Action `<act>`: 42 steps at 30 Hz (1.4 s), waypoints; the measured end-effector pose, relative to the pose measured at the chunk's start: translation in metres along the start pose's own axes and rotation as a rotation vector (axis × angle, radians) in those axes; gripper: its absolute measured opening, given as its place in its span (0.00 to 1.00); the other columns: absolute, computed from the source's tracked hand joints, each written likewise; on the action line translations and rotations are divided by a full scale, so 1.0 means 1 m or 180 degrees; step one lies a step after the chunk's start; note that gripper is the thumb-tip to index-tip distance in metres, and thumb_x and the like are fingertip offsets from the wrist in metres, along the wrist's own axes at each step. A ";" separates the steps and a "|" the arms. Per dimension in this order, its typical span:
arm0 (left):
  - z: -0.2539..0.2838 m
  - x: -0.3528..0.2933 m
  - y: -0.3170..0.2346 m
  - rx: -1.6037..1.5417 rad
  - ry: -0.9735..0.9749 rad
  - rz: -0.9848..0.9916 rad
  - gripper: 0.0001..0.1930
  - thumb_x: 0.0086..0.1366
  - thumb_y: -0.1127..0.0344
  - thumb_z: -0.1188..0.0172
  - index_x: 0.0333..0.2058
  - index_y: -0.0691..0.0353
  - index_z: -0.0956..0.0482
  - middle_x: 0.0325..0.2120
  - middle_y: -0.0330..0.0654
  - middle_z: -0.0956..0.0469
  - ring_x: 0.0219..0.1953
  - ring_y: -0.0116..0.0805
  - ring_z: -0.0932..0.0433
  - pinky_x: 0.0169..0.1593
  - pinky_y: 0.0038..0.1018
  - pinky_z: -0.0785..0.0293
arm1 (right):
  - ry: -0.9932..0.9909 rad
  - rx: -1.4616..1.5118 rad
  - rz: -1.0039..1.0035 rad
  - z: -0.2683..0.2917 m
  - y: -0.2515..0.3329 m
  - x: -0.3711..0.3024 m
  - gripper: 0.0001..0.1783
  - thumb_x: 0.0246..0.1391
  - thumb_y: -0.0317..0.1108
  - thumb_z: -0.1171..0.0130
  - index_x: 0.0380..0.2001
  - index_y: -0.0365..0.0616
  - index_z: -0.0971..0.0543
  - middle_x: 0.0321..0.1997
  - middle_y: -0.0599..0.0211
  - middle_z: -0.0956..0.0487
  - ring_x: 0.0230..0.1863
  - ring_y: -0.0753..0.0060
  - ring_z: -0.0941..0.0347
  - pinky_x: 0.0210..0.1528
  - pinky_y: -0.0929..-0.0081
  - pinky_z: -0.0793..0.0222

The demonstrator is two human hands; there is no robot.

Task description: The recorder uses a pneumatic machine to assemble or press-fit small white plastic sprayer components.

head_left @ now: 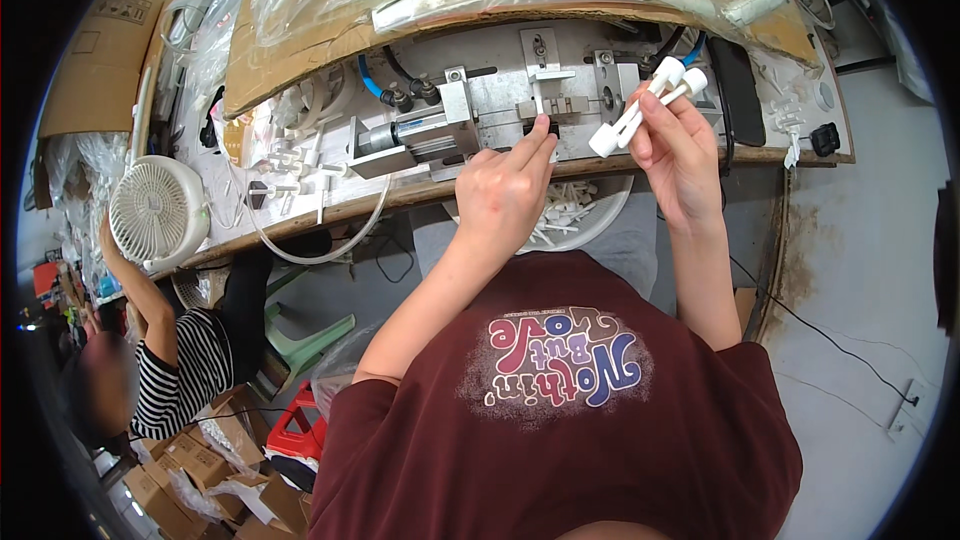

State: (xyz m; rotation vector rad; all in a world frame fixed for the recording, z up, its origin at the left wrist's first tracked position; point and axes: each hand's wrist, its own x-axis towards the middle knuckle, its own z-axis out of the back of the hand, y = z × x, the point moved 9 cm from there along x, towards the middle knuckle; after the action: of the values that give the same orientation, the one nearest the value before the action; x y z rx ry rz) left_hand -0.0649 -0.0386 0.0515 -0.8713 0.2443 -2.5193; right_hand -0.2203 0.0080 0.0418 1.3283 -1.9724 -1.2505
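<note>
My right hand (680, 162) is closed round several white plastic rod-shaped parts (632, 120) with thick round ends, held up beside the right end of a metal clamping fixture (458, 108). My left hand (505, 190) reaches to the fixture's middle, two fingers stretched out and the others curled. Its fingertips are at a small black piece (530, 128) below a metal block (565, 106); whether they press it I cannot tell. A pneumatic cylinder (380, 140) with blue and black hoses forms the fixture's left end. In my lap stands a white bowl (612, 220) of small white parts.
Loose white parts (290, 165) lie on the bench at left, near a white fan (158, 210). Cardboard (250, 70) and plastic bags overhang the fixture. A black phone-like slab (738, 90) lies at right. Another person in a striped shirt (185, 370) sits at left, near boxes.
</note>
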 end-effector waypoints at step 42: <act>0.007 -0.006 0.003 -0.0233 -0.0222 -0.0075 0.13 0.51 0.68 0.29 0.37 0.61 0.16 0.40 0.39 0.17 0.30 0.33 0.19 0.32 0.27 0.25 | -0.0069 -0.0621 0.0321 -0.002 0.000 -0.012 0.12 0.59 0.27 0.38 0.44 0.31 0.20 0.42 0.54 0.17 0.35 0.73 0.19 0.39 0.78 0.23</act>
State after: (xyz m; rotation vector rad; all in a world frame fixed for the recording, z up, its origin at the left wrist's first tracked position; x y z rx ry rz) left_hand -0.0554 -0.0384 0.0534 -0.9940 0.3068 -2.5099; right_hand -0.2133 0.0173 0.0439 1.1116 -1.8535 -1.3746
